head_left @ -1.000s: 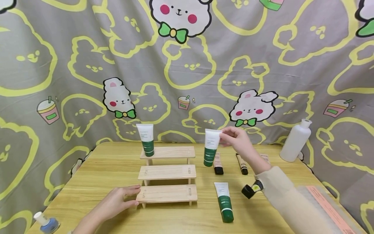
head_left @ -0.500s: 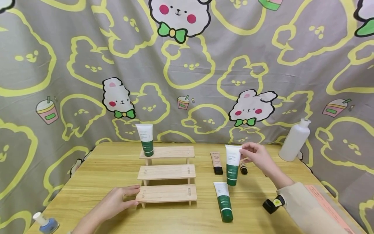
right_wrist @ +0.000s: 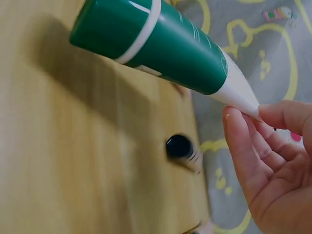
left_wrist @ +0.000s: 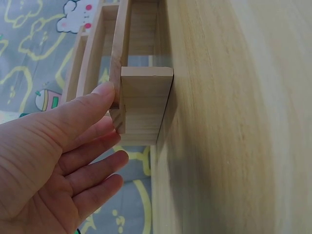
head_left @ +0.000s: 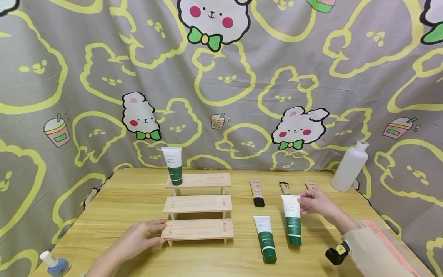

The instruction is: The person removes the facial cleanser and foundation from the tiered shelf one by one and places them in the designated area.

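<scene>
My right hand pinches a white-and-green squeeze tube at its flat white end, green cap down. In the right wrist view the tube hangs over the table, casting a shadow. My left hand holds the left end of the lowest step of a three-step wooden display stand, thumb at its edge in the left wrist view. A matching tube stands cap down on the top step, at its left. Another green-and-white tube lies on the table right of the stand.
Behind the held tube lie a BB cream tube and two more small tubes, partly hidden. A white bottle stands back right. Blue nail polish sits front left. A peach-striped packet lies under the right sleeve. A patterned curtain backs the table.
My right hand has carried the squeeze tube from beside the stand's top step rightward, down and toward me, past the lying tube. My left hand has stayed at the stand.
</scene>
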A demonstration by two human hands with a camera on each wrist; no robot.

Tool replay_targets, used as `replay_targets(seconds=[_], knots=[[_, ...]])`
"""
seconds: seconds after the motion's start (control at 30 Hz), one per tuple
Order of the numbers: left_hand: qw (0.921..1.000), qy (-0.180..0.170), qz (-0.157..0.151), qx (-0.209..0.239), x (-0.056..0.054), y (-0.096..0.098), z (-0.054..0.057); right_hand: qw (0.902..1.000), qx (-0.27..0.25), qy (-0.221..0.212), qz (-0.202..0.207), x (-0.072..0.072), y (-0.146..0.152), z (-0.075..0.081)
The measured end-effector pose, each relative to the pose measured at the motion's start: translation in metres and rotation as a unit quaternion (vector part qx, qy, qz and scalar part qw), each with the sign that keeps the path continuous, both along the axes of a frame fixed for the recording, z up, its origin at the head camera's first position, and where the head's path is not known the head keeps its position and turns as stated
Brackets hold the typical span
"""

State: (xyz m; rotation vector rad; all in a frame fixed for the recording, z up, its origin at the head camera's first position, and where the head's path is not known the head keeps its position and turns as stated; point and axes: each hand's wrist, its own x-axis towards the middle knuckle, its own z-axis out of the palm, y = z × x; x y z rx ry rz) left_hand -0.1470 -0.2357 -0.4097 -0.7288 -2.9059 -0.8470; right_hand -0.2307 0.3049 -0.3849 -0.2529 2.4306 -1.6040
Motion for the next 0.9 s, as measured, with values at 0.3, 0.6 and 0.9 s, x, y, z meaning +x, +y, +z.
replay_targets(seconds=[0.3, 0.6, 0.9], knots=[[1.0000, -0.002, 0.005, 0.000, 0.001, 0.000, 0.001, 0.9956, -0.022, -0.076, 0.050, 0.003, 0.016, -0.023], [1.0000, 0.001, 0.003, -0.001, 0.001, 0.000, 0.001, 0.9923, -0.013, -0.112, 0.050, 0.005, 0.016, -0.034], [1.0000, 0.006, 0.003, 0.002, 0.001, 0.001, 0.000, 0.9914, 0.016, -0.126, 0.033, 0.007, 0.015, -0.035]])
